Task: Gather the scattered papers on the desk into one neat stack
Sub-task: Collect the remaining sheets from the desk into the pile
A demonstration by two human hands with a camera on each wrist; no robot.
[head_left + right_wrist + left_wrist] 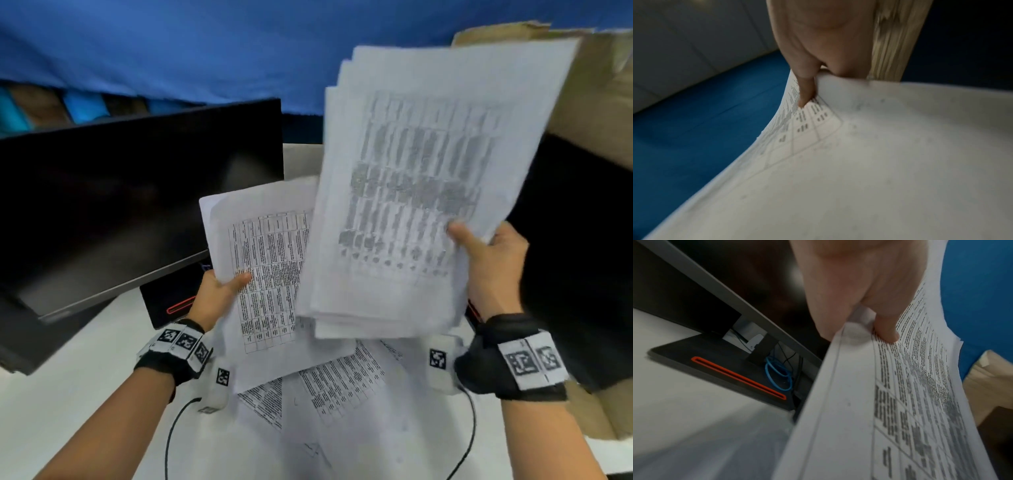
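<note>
My right hand (486, 253) grips a thick bundle of printed sheets (418, 185) by its right edge, thumb on top, raised above the desk. In the right wrist view the thumb presses on that bundle (879, 162). My left hand (222, 291) pinches a thinner set of table-printed papers (267, 274) at its left edge, lower and partly under the right bundle. The left wrist view shows the thumb on those papers (900, 402). More loose sheets (342, 383) lie on the white desk (68, 428) beneath both hands.
A dark monitor (130, 192) stands at the left, its black base with a red slot (740, 378) just behind my left hand. A cardboard box (603, 85) and a dark object sit at the right. A blue partition (171, 44) runs behind.
</note>
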